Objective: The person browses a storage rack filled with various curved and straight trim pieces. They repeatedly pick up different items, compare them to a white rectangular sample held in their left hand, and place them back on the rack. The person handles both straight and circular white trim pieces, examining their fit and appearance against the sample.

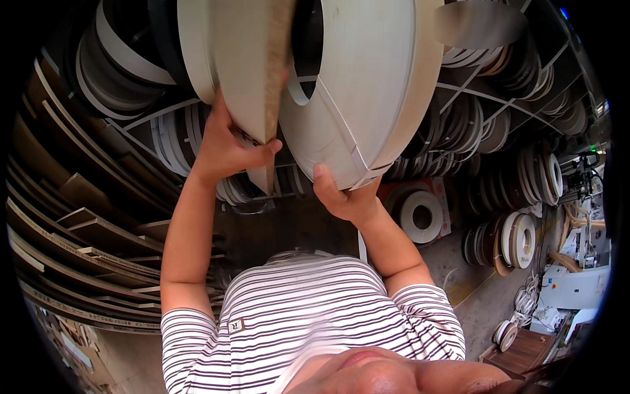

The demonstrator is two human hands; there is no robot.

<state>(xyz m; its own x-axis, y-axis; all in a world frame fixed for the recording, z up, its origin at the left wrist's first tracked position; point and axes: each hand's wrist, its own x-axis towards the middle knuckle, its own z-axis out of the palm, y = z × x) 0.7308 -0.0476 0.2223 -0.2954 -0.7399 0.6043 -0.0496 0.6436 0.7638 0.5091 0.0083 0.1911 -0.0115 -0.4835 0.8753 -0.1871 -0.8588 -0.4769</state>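
Two wide cream rolls of edge banding are raised in front of me at the top middle. My left hand (233, 150) is closed round the lower edge of the left roll (239, 72), which is seen nearly edge-on with a rough brownish side. My right hand (348, 196) grips the bottom of the larger right roll (371, 85), thumb on its flat face and fingers behind. A thin strap (338, 118) crosses that roll's face, and a dark centre hole shows. The upper ends of both rolls run out of view.
Racks with white bars (462, 95) hold several more rolls behind and to both sides. Stacked brown boards (98, 243) fill the left. A white roll (420, 217) stands low beside my right forearm; more rolls (518, 240) and a pale machine (574, 289) are farther right.
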